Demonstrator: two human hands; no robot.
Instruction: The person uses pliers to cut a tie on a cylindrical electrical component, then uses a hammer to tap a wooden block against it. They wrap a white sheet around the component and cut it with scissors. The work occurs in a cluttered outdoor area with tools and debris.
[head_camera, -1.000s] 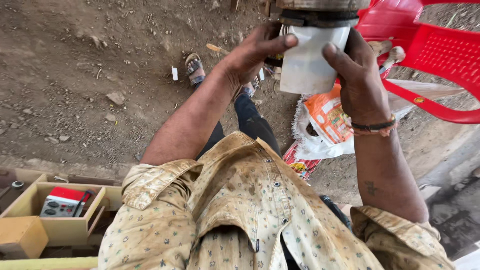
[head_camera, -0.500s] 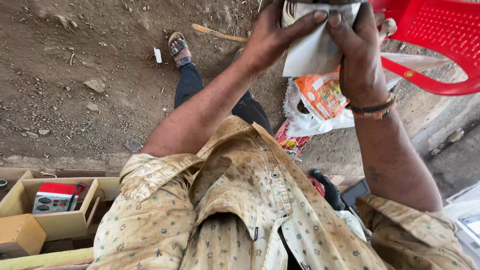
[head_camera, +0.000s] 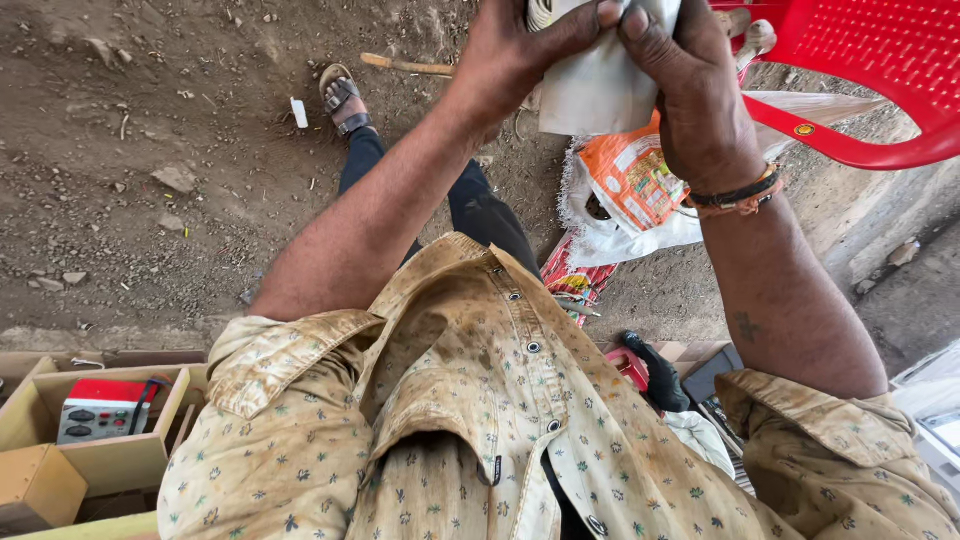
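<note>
My left hand (head_camera: 520, 50) and my right hand (head_camera: 690, 90) are both raised at the top of the head view, gripping a white container (head_camera: 600, 85) between them. Its upper part runs out of the frame, so its top is hidden. My left fingers wrap its left side and top edge. Right-hand fingers press on its right side, and a dark and orange bracelet (head_camera: 738, 193) sits on that wrist. Below the hands I see my stained, patterned shirt (head_camera: 480, 420).
A red plastic chair (head_camera: 860, 70) stands at the upper right. An orange-and-white sack (head_camera: 630, 190) lies on the dirt under my hands. My sandalled foot (head_camera: 342, 98) rests ahead. Cardboard boxes (head_camera: 120, 455) with a red-and-white device (head_camera: 100, 408) sit at lower left.
The view tilted down and both hands with the white container moved up toward the frame's top edge. The dark object above the container has left the view.
</note>
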